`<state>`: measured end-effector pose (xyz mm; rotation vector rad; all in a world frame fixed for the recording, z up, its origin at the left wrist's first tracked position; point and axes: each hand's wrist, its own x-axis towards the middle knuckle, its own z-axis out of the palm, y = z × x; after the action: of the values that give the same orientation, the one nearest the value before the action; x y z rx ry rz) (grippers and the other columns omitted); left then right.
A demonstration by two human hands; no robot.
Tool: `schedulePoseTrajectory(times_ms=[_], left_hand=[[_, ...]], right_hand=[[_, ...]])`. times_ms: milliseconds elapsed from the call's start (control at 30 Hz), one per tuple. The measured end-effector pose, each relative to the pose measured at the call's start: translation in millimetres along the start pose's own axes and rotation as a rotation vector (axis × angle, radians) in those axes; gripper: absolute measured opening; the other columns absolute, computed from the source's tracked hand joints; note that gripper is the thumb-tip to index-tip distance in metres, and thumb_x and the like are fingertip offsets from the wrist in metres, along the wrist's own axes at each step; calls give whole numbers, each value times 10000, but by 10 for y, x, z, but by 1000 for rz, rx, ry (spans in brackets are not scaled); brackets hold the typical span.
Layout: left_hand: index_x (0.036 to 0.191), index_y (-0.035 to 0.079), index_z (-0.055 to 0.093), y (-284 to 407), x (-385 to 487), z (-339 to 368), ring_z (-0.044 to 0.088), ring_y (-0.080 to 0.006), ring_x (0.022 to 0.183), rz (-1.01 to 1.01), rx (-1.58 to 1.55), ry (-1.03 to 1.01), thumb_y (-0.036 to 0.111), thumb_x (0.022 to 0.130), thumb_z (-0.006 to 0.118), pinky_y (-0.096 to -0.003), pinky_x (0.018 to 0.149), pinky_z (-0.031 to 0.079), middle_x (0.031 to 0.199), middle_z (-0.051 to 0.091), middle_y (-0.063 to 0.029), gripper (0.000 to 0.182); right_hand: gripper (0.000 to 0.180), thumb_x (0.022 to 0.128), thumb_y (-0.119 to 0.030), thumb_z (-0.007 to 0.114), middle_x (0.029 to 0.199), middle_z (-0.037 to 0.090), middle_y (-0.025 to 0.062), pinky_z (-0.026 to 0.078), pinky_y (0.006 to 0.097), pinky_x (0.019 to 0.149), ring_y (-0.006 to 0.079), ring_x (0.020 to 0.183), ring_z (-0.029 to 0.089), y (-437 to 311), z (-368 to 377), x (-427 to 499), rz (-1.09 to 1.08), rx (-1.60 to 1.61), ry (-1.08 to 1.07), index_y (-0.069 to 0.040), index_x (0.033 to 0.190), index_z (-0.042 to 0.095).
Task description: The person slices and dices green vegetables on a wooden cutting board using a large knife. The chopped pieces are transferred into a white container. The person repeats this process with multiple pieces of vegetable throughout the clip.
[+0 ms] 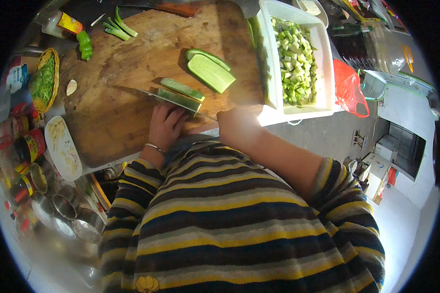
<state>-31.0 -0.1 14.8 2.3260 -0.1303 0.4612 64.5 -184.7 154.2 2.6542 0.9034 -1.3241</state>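
My right hand (238, 126) grips a kitchen knife (167, 99) whose thin blade points left across the wooden cutting board (121, 73). Against the near side of the blade, the fingers of my left hand (166, 122) press on a piece of cucumber, mostly hidden by the hand and blade. Just beyond the blade lie long green cucumber strips (183, 89), skin showing. Farther up the board, lengthwise-cut cucumber slabs (212, 74) overlap, the front one with its pale cut face up.
Diced cucumber (295, 62) fills part of a white plastic tub (326, 88) on the right. Scallion pieces (121, 27), a green pepper (84, 45) and a garlic clove (71, 87) lie at left. A white dish (63, 146) and a basket of greens (44, 82) flank the board.
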Motion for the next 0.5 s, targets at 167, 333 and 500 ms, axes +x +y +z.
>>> schedulePoseTrajectory(times_ms=[167, 333, 500], left_hand=[[945, 86, 652, 3, -8, 20, 552, -321, 949, 14, -21, -7, 100, 759, 729, -417, 820, 470, 1036, 580, -98, 203], [928, 80, 661, -14, -2, 39, 559, -312, 961, 36, -19, 27, 100, 743, 759, -399, 833, 474, 1050, 583, -94, 210], [945, 76, 649, 39, 20, -16, 560, -311, 984, 41, 14, 48, 88, 729, 763, -402, 845, 474, 1060, 578, -95, 245]], right_hand=[[278, 835, -256, 598, 835, 682, 206, 526, 468, 676, 368, 779, 673, 197, 68, 277, 89, 41, 6, 0, 904, 683], [380, 860, -358, 604, 816, 667, 227, 521, 466, 738, 380, 773, 659, 392, 71, 320, 57, 123, 101, 6, 917, 695], [356, 848, -364, 590, 836, 674, 217, 513, 483, 787, 390, 812, 656, 345, 232, 96, 21, 291, 263, -26, 879, 697]])
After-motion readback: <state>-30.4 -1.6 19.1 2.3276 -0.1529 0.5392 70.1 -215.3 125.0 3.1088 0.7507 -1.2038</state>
